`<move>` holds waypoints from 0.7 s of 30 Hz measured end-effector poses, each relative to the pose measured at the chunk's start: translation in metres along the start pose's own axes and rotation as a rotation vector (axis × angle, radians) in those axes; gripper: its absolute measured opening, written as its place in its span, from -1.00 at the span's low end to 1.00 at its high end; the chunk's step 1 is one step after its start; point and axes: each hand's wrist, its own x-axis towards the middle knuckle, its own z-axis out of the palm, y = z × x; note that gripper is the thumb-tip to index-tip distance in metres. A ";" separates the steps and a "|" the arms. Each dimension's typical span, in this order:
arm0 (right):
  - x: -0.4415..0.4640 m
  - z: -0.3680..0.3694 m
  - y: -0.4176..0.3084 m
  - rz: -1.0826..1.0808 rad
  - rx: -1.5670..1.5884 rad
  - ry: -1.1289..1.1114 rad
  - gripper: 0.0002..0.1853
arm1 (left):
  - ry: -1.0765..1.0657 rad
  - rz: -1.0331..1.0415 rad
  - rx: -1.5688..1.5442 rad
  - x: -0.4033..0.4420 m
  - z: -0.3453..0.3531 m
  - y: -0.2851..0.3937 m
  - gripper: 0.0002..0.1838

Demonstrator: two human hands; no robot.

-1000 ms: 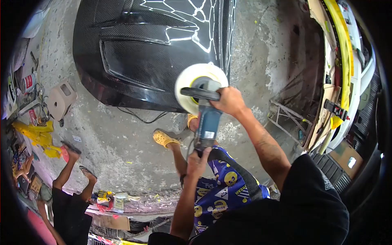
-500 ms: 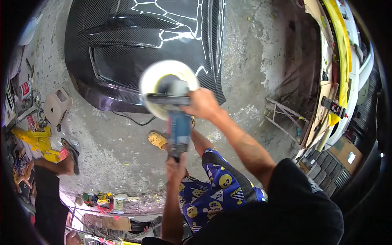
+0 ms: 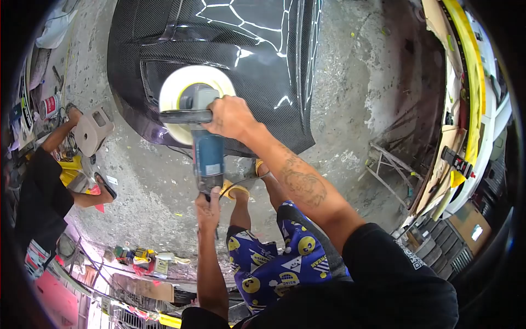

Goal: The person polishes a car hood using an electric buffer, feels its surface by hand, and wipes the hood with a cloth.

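Both of my hands hold a blue and grey electric polisher (image 3: 210, 153) with a white round pad (image 3: 223, 82) at its head. My right hand (image 3: 231, 116) is closed around the front handle (image 3: 183, 116), beside the pad. Lower down, my left hand (image 3: 207, 208) wraps the rear end, where a black cord (image 3: 236, 186) shows. Beneath the pad lies a glossy black carbon-fibre car hood (image 3: 263, 93), which reflects bright light lines. The pad covers the hood's near left part; whether it touches the surface I cannot tell.
A co-worker (image 3: 41, 192) crouches at left, by a beige plastic stool (image 3: 94, 131) and a red-and-white can (image 3: 50, 106). Right of the hood stands a metal frame (image 3: 392, 170), near a yellow strip (image 3: 475, 71). Bottles and rags (image 3: 145, 260) lie along the lower left.
The polisher and both hands have moved left in view, while the hood appears shifted right. At left, the co-worker's body has come further into view, with an arm near the stool.
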 end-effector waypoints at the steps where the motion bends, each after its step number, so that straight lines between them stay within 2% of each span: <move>1: -0.010 -0.008 0.006 0.040 -0.005 -0.032 -0.60 | -0.002 0.006 -0.004 -0.003 0.004 0.002 -0.43; 2: -0.026 -0.019 0.018 0.076 -0.016 -0.066 -0.59 | -0.095 -0.136 -0.025 -0.014 0.011 0.019 -0.40; 3: -0.050 -0.021 0.036 0.074 -0.055 0.011 -0.56 | -0.125 -0.118 0.037 -0.021 0.026 0.017 -0.40; 4: -0.073 -0.031 0.050 0.193 -0.087 -0.064 -0.50 | -0.154 -0.099 0.100 -0.029 0.041 0.015 -0.36; 5: -0.095 -0.041 0.059 0.302 -0.135 -0.061 -0.49 | -0.239 -0.102 0.012 -0.037 0.051 0.020 -0.31; 6: -0.116 -0.045 0.075 0.385 -0.095 -0.019 -0.61 | -0.124 0.120 -0.037 -0.042 0.061 0.034 -0.24; 7: -0.130 -0.057 0.075 0.513 -0.041 -0.035 -0.60 | -0.309 -0.014 0.164 -0.041 0.066 0.029 -0.18; 9: -0.132 -0.054 0.076 0.503 -0.050 0.043 -0.59 | -0.320 0.050 0.176 -0.032 0.069 0.024 -0.14; 12: -0.099 -0.049 0.066 0.545 -0.092 -0.018 -0.56 | -0.278 -0.033 0.114 -0.014 0.037 0.039 -0.17; 13: -0.076 -0.045 0.053 0.523 -0.119 -0.061 -0.55 | -0.235 -0.043 0.093 -0.007 0.024 0.041 -0.19; 17: 0.012 -0.018 0.002 0.169 -0.028 0.001 -0.58 | -0.111 -0.021 -0.093 0.025 -0.034 0.040 -0.33; 18: 0.025 -0.012 -0.009 0.143 0.011 0.044 -0.62 | -0.102 -0.028 -0.168 0.030 -0.044 0.046 -0.36; 21: 0.034 -0.010 -0.017 0.133 -0.011 0.045 -0.63 | -0.087 0.044 -0.076 0.032 -0.048 0.033 -0.43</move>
